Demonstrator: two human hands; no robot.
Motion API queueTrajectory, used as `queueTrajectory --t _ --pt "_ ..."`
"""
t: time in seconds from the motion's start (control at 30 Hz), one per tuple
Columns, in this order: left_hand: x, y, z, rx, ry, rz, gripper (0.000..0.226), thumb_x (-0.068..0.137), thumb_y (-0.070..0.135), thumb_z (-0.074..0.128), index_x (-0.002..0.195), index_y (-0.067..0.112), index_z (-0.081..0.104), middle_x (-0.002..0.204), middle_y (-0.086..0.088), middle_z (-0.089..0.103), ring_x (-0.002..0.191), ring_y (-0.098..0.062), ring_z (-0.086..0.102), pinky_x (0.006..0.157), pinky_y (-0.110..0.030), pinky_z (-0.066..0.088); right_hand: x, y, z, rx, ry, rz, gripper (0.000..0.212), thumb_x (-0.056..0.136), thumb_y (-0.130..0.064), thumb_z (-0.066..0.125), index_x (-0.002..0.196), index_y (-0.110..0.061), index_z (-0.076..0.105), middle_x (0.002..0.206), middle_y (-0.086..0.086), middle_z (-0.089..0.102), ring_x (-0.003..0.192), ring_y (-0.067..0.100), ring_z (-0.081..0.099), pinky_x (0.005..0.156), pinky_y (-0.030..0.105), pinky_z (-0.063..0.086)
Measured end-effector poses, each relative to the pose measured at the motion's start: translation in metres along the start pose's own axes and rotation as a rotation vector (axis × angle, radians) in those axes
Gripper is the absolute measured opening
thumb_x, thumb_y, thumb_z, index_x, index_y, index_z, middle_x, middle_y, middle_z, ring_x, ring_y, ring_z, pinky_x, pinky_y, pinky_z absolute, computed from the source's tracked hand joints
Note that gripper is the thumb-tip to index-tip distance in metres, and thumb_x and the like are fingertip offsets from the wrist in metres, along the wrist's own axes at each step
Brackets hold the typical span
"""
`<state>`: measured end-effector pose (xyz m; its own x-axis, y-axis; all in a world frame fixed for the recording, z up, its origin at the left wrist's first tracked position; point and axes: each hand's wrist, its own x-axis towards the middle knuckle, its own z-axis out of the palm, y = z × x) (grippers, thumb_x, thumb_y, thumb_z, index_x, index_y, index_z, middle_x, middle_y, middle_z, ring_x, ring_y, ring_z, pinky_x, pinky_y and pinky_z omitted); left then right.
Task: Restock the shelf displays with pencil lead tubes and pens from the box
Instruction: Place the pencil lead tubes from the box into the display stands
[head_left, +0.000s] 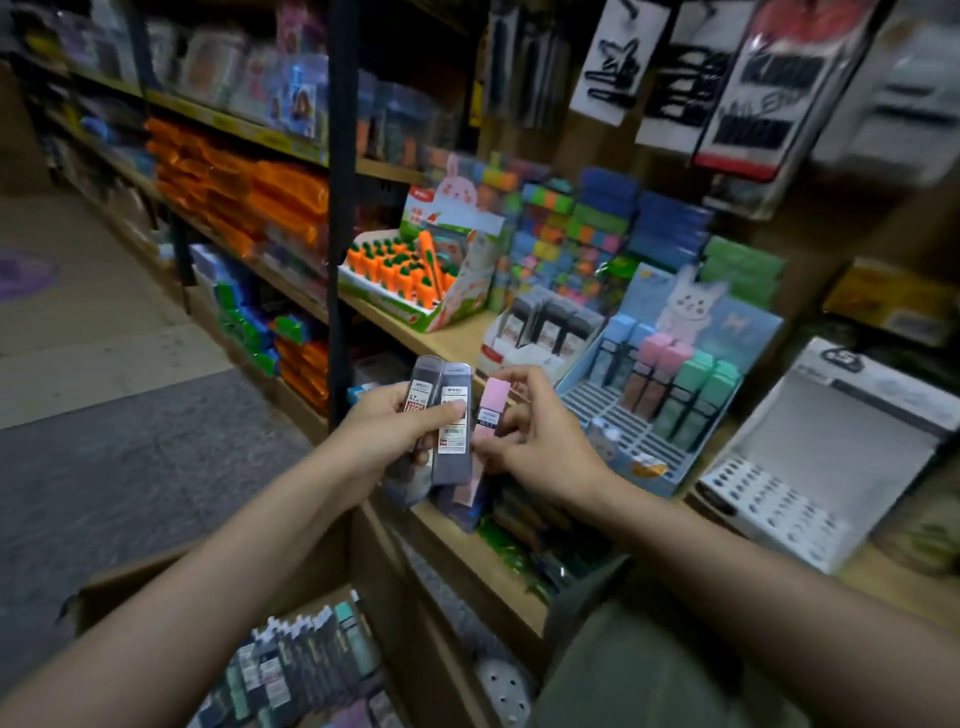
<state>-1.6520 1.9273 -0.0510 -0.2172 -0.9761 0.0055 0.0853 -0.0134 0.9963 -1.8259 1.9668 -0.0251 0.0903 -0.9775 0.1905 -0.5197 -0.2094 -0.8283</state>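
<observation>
restock roughly midway imo | left hand (387, 421) gripping two dark lead tubes (445, 415), right hand (530, 431) fingers pinching a pink tube (488, 410) | bunny display (670, 384) sitting half-filled | box (306, 670) still holding plenty, pen rack (826, 467) looking bare

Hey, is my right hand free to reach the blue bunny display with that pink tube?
Probably yes: the right hand pinches the pink tube, and nothing stands between it and the blue bunny display.

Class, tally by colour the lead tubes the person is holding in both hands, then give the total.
Dark grey tubes, in the left hand: 2
Pink tube, in the right hand: 1
Total: 3
</observation>
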Motion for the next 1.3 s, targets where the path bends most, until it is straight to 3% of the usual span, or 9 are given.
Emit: queueTrajectory --t 0.13,0.3,0.43,0.53,0.73,0.9,1.1,1.3 --pt "0.006 0.006 0.021 -0.019 -0.049 0.034 0.011 0.085 0.015 0.073 0.092 0.008 0.07 0.057 -0.004 0.062 0.046 -0.013 0.049 0.037 -0.019 0.037 -0.002 -0.005 -0.036 -0.061 0.113 -0.003 0.047 0.086 -0.011 0.071 0.102 -0.044 0.041 0.09 0.009 0.069 0.076 0.027 0.072 0.076 0.052 0.058" --pt "0.014 0.001 0.035 -0.033 -0.074 0.02 0.015 0.084 0.018 0.074 0.095 0.008 0.072 0.067 -0.007 0.062 0.051 -0.014 0.047 0.044 -0.023 0.04 0.004 -0.013 -0.101 -0.183 0.305 -0.026 0.035 0.089 -0.016 0.068 0.111 -0.03 0.044 0.096 0.002 0.063 0.076 0.016 0.071 0.064 0.032 0.061" --pt "0.02 -0.002 0.041 -0.062 -0.088 0.009 0.014 0.084 0.018 0.074 0.095 0.01 0.072 0.065 -0.004 0.063 0.048 -0.01 0.048 0.044 -0.021 0.041 0.013 -0.011 -0.149 -0.504 0.454 -0.068 0.033 0.085 -0.024 0.074 0.103 -0.027 0.047 0.084 -0.011 0.063 0.072 0.0 0.065 0.061 0.025 0.056" --pt "0.023 -0.004 0.043 -0.074 -0.094 -0.003 0.013 0.084 0.019 0.075 0.095 0.012 0.072 0.063 0.003 0.067 0.046 -0.005 0.05 0.043 -0.019 0.042 0.02 -0.007 -0.162 -0.738 0.443 -0.114 0.033 0.081 -0.027 0.078 0.096 -0.027 0.048 0.078 -0.018 0.06 0.069 -0.007 0.059 0.056 0.014 0.046" --pt "0.025 -0.012 0.044 -0.092 -0.11 -0.013 0.015 0.083 0.017 0.075 0.096 0.009 0.07 0.058 0.005 0.063 0.046 -0.006 0.049 0.043 -0.019 0.042 0.034 0.01 -0.159 -0.944 0.367 -0.103 0.032 0.083 -0.026 0.077 0.101 -0.019 0.051 0.087 0.003 0.07 0.078 0.021 0.067 0.067 0.043 0.056" --pt "0.028 -0.014 0.039 -0.104 -0.094 -0.014 0.016 0.083 0.017 0.075 0.097 0.011 0.07 0.058 0.008 0.064 0.048 -0.005 0.049 0.044 -0.02 0.042 0.038 0.022 -0.156 -0.943 0.341 -0.07 0.03 0.086 -0.023 0.074 0.103 -0.017 0.051 0.092 0.007 0.069 0.082 0.025 0.065 0.069 0.044 0.056" --pt "0.028 -0.016 0.04 -0.096 -0.109 -0.032 0.018 0.083 0.017 0.075 0.099 0.01 0.07 0.057 0.008 0.064 0.047 -0.004 0.05 0.044 -0.019 0.043 0.043 0.024 -0.152 -0.861 0.329 -0.054 0.03 0.085 -0.023 0.074 0.101 -0.02 0.048 0.085 -0.002 0.06 0.076 0.017 0.059 0.066 0.035 0.052" --pt "0.027 -0.021 0.042 -0.089 -0.119 -0.05 0.019 0.083 0.017 0.075 0.101 0.011 0.07 0.062 0.006 0.067 0.047 -0.003 0.051 0.043 -0.019 0.043 0.042 0.036 -0.147 -1.038 0.397 -0.176 0.027 0.08 -0.022 0.079 0.092 -0.016 0.055 0.089 0.005 0.064 0.082 0.024 0.059 0.07 0.039 0.049"
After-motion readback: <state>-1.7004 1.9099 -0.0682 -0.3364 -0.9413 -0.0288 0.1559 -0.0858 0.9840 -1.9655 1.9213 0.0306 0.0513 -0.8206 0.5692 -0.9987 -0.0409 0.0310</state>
